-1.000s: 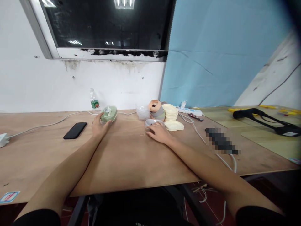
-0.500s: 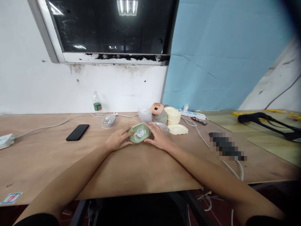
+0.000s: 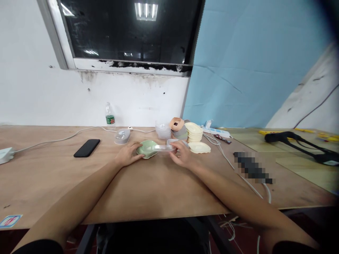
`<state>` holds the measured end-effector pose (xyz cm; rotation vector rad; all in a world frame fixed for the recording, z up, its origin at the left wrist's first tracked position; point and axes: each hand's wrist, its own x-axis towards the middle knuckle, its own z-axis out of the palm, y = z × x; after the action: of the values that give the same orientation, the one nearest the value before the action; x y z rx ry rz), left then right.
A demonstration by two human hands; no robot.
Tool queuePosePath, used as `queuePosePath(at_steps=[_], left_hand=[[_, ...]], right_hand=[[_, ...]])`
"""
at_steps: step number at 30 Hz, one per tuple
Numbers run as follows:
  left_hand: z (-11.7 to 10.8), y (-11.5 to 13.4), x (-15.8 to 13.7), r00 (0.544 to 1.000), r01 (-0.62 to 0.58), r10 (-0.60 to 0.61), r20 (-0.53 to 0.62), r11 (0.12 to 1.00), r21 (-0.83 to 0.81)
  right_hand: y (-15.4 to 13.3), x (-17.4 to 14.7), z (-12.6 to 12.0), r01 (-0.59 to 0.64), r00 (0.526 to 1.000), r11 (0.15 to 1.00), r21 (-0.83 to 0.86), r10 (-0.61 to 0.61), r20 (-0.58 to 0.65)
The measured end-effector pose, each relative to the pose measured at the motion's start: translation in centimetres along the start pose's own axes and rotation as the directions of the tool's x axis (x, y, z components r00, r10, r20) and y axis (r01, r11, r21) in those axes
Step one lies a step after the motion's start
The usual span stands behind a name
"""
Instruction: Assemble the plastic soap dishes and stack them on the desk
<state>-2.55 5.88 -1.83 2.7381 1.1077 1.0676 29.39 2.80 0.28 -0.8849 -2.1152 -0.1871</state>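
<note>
Evidently, the left hand is bracing the green dish at its 9 o'clock end, thumb on the near edge and fingers on the far one. The right hand is pinching a clear cover between thumb and fingers; motion is smearing the cover's outline, so whether it is touching the dish I cannot tell.

The dish is lying on the tabletop between the hands, its hollow showing, with the cover sitting at its 3 o'clock. The step in hand seems to be parting the cover from the dish, and the next move seems to be calling for a steady left hold while the cover is clearing the rim.

Farther out, a clear bowl is standing just behind the right fingers. Toward 1 o'clock from the dish, clear containers are stacking up beside an orange piece; toward 2 o'clock, a cream stack is rising behind a single cream piece. A small grey box is resting toward 10 o'clock, a bottle is standing beyond it, and a phone is lying at 9 o'clock.
</note>
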Motion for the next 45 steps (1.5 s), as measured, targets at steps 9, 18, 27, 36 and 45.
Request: queuePosePath(at_steps=[9,18,27,36,45], left_hand=[[-0.5,0.6,0.2,0.999,-0.02,0.02,0.028,1.0,-0.008],[0.0,0.2,0.1,0.996,-0.038,0.035,0.077,0.999,0.038],[1.3,-0.5,-0.1,0.973,0.119,-0.102,0.208,0.991,-0.068],[0.5,0.4,0.3,0.981,0.164,-0.182,-0.064,0.962,-0.219],[1.1,1.8,1.0,0.904,0.313,-0.424,-0.049,0.736,-0.6]], right_hand=[[4.4,12.2,-1.2,-0.232,0.973,0.906,-0.353,0.216,-0.087],[5.5,11.6,2.8,-0.322,0.943,0.905,-0.278,0.333,-0.009],[0.2,2.9,3.9,0.028,0.973,0.997,-0.066,-0.012,0.23],[0.0,2.9,4.9,-0.082,0.98,0.991,0.102,0.062,0.189],[0.7,2.3,5.3,-0.118,0.993,0.991,0.063,0.119,-0.001]])
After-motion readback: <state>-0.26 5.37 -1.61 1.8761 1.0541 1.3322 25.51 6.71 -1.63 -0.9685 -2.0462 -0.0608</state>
